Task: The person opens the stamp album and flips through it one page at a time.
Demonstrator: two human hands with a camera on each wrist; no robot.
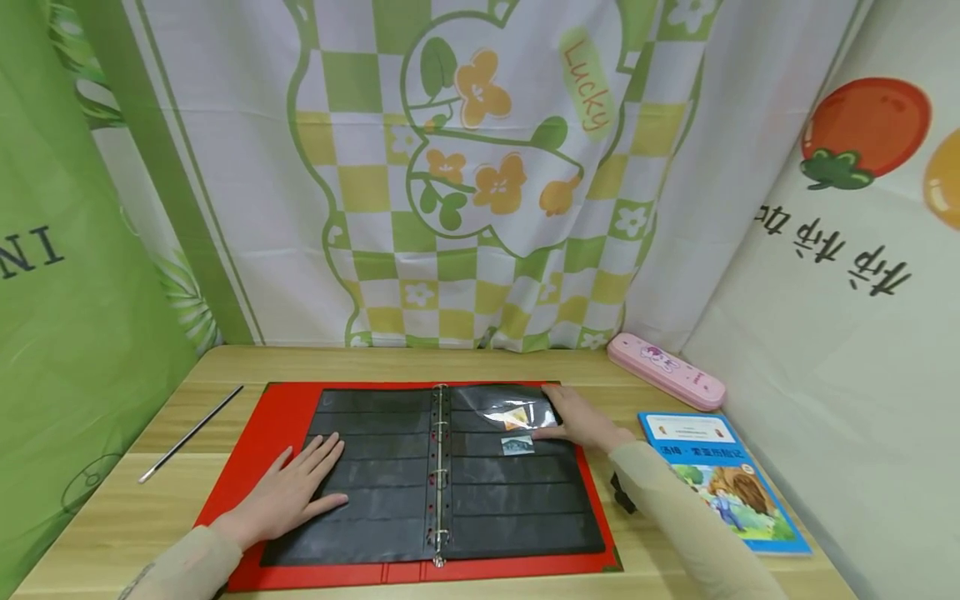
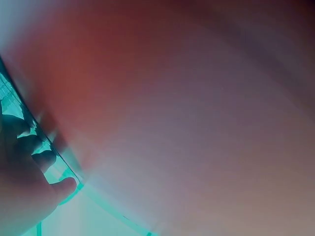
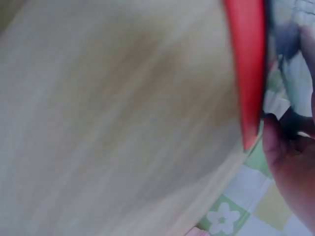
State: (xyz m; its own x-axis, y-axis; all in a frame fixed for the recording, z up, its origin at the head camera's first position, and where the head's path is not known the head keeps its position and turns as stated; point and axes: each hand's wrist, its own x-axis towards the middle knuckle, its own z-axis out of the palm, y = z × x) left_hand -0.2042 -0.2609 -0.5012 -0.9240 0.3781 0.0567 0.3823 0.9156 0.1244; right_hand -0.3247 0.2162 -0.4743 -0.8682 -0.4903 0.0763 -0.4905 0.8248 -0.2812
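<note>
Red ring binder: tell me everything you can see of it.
The red ring binder lies open on the wooden table, its cover showing around black pages with horizontal strips. A silvery ring mechanism runs down the middle. On the right page, glossy clear film catches the light near the top, with a small orange piece and a greenish piece. The left hand rests on the left page; the right hand touches the right page near its upper corner.

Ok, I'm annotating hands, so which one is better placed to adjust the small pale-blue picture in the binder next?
Probably the right hand: it is close beside the pale-blue picture, while the left hand rests on the opposite page, across the binder rings.
</note>
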